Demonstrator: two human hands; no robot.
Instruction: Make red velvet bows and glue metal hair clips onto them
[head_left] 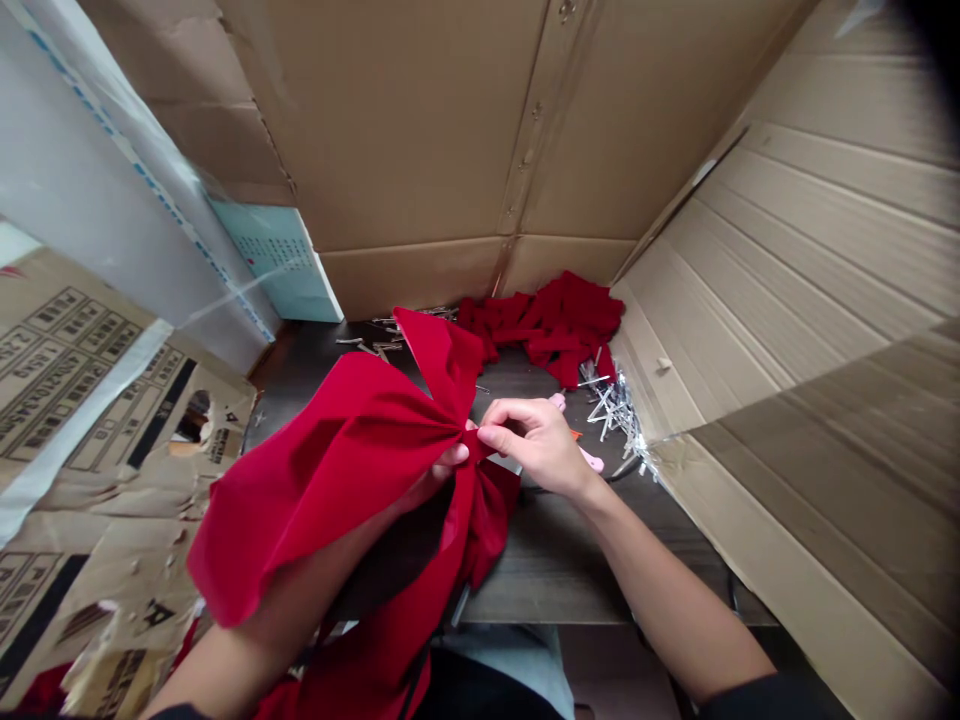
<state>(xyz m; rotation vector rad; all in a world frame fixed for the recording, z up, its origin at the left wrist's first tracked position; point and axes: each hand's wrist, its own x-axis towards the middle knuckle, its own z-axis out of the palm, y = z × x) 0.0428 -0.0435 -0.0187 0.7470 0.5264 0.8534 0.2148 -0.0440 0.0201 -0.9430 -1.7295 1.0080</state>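
A large red fabric bow [322,450] is held up over the dark table, its loops gathered tight at the middle. My left hand [448,458] grips that gathered centre from underneath; most of it is hidden by the cloth, with only the fingertips showing. Between the thumb and forefinger of my right hand [536,440] is the end of a short red fabric strip [474,443] that crosses the bow's centre. Long red tails hang down toward my lap. Partly behind my right hand lies a pink-handled tool [591,460], its kind unclear.
Red fabric strips [559,325] are heaped at the back of the table [562,560]. Silvery twist-tie-like strips [619,415] lie to the right, more small metallic pieces at the back left. Cardboard walls [420,130] enclose the back and right. A printed carton [97,420] stands left.
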